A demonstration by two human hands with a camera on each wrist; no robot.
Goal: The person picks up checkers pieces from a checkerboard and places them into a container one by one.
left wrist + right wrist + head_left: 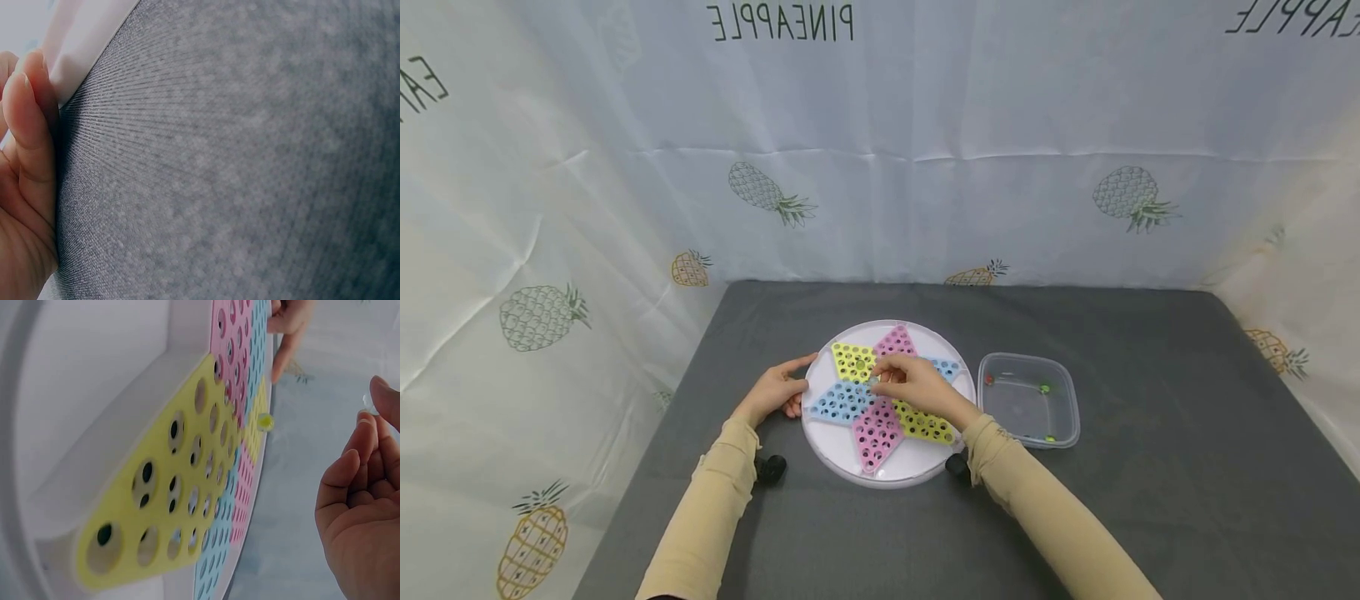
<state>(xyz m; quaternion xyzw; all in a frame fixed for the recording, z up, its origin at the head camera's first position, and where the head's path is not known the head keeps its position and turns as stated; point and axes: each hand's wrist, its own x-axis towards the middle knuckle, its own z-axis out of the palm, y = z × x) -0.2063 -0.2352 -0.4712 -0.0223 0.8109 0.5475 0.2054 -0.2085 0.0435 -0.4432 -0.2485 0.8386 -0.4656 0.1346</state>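
Observation:
A round white Chinese checkers board (925,467) with a star of yellow, pink and blue perforated sections lies on the table. My right hand (917,383) is above the star's middle, pinching a small clear marble (367,402) between thumb and fingertips. A yellow-green marble (265,422) sits on the far-left yellow section (844,354). At the board's left rim, my left hand (775,390) touches the edge, index finger and thumb extended. Its other fingers are bent beside the rim. The left wrist view shows its fingertips (28,112) against the white rim (81,56).
Right of the board stands a clear plastic container (1018,408) with a red marble (988,380) and two green ones inside. The dark grey tabletop (1150,467) extends around both. Behind it hangs a white curtain (910,217) printed with pineapples.

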